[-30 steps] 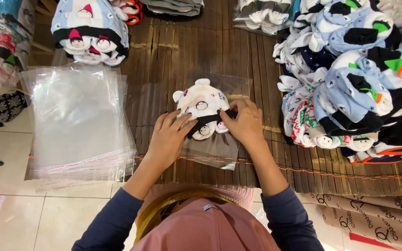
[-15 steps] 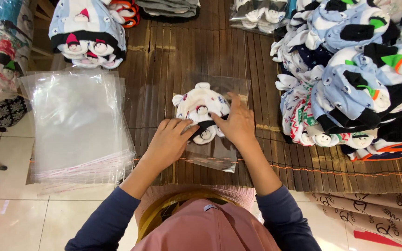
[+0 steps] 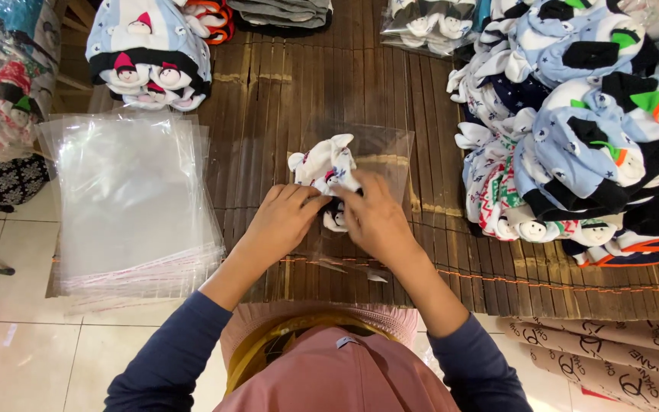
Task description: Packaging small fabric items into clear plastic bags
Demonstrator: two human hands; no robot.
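Observation:
A small white baby hat (image 3: 322, 164) with ears and a red and dark face pattern lies inside a clear plastic bag (image 3: 383, 152) on a brown bamboo mat (image 3: 306, 84). My left hand (image 3: 282, 221) presses on the hat's near left side through the bag. My right hand (image 3: 375, 221) covers its near right side, fingers curled over the bag and hat. Both hands meet over the hat's lower part, which is hidden.
A thick stack of clear plastic bags (image 3: 131, 202) lies at the left. A big pile of patterned hats (image 3: 589, 130) fills the right side. More hats (image 3: 150, 53) and bagged goods (image 3: 1, 84) sit at the far left. Printed brown paper (image 3: 619, 358) lies near right.
The hat has been folded narrower and sits deeper in the bag. Both hands have closed in together over its lower half.

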